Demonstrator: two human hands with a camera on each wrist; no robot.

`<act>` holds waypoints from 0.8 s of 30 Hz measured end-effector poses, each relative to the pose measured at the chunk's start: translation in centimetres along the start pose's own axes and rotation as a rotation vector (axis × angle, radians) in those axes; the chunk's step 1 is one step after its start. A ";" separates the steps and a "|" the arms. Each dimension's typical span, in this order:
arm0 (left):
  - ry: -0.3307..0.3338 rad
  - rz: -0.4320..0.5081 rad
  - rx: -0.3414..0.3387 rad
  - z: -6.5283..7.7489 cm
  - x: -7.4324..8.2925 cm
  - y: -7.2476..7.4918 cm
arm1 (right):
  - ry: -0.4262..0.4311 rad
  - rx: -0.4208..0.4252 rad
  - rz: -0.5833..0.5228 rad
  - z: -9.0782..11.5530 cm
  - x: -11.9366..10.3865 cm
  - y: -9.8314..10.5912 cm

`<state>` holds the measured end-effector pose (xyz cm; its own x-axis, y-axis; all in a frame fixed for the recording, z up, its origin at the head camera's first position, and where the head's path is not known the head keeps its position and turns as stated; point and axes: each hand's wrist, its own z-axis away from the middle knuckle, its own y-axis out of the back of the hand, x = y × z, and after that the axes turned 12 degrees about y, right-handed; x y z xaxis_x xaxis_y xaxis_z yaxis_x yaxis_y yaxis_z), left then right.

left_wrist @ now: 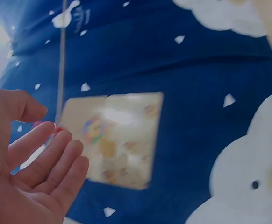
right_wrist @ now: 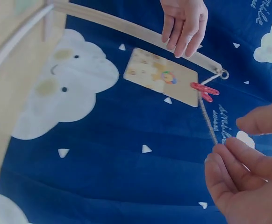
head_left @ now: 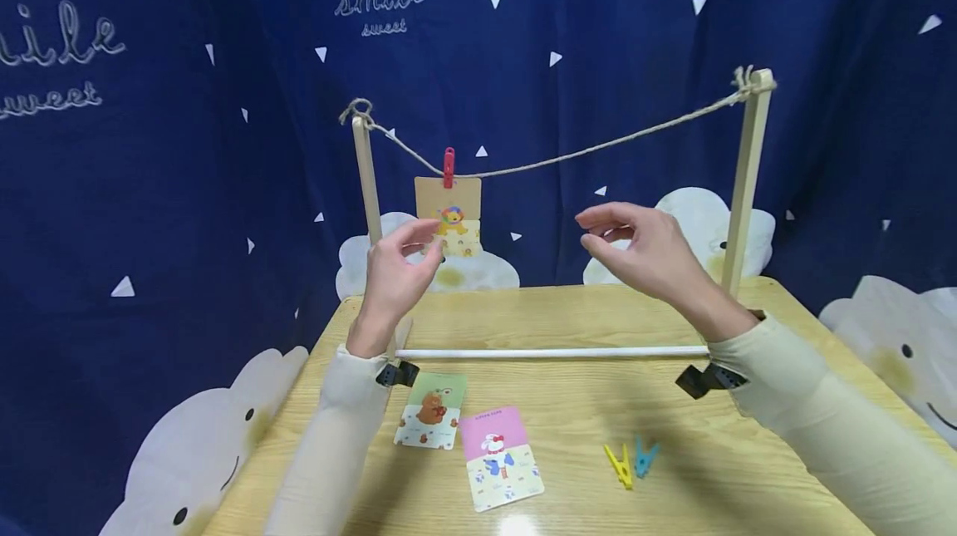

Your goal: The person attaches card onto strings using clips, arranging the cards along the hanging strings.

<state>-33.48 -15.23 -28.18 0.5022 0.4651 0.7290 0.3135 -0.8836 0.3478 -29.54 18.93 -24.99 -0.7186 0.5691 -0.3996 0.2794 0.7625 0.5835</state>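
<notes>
A tan card with a lion on it (head_left: pixel 467 197) hangs from the rope (head_left: pixel 583 153), clipped at its top by a red clothespin (head_left: pixel 449 166). My left hand (head_left: pixel 399 274) is raised beside the card, overlapping its lower left in the head view. Its fingers are loosely curved with a gap to the thumb and hold nothing. To the right, below the rope, my right hand (head_left: pixel 650 252) hovers with bent, relaxed fingers, also holding nothing. The right wrist view shows the red clothespin (right_wrist: pixel 205 89) gripping both card and rope, apart from the right hand (right_wrist: pixel 248 172).
Two wooden posts (head_left: pixel 748 162) carry the rope, joined low down by a white rod (head_left: pixel 553 352). On the table (head_left: pixel 568 411) lie a green bear card (head_left: pixel 431 410), a pink card (head_left: pixel 501 457), a yellow clothespin (head_left: pixel 620 466) and a blue clothespin (head_left: pixel 645 459). Behind hangs a blue curtain (head_left: pixel 516 62).
</notes>
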 end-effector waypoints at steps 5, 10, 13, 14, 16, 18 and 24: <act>0.084 0.012 -0.132 1.6 -1.9 -1.7 | 0.036 -0.070 0.005 3.3 1.6 -0.4; 0.138 -0.041 -0.237 3.4 -3.8 -3.0 | 0.012 -0.172 -0.011 6.6 3.5 -1.4; 0.168 -0.082 -0.286 4.5 -4.9 -3.4 | -0.006 -0.222 -0.035 8.5 4.9 -2.1; 0.178 -0.094 -0.302 4.9 -5.2 -3.6 | -0.007 -0.236 -0.048 9.1 5.4 -2.3; 0.195 -0.112 -0.339 5.7 -5.8 -3.8 | -0.002 -0.264 -0.078 10.5 6.4 -2.5; 0.208 -0.114 -0.378 6.5 -6.3 -4.2 | -0.006 -0.289 -0.100 11.8 7.5 -2.6; 0.209 -0.126 -0.493 8.5 -7.8 -5.5 | -0.021 -0.433 -0.202 15.5 9.8 -2.2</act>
<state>-32.26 -13.53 -40.84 0.2990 0.5924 0.7481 -0.0789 -0.7659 0.6381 -27.37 27.59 -41.19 -0.7167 0.4322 -0.5473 -0.1591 0.6628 0.7317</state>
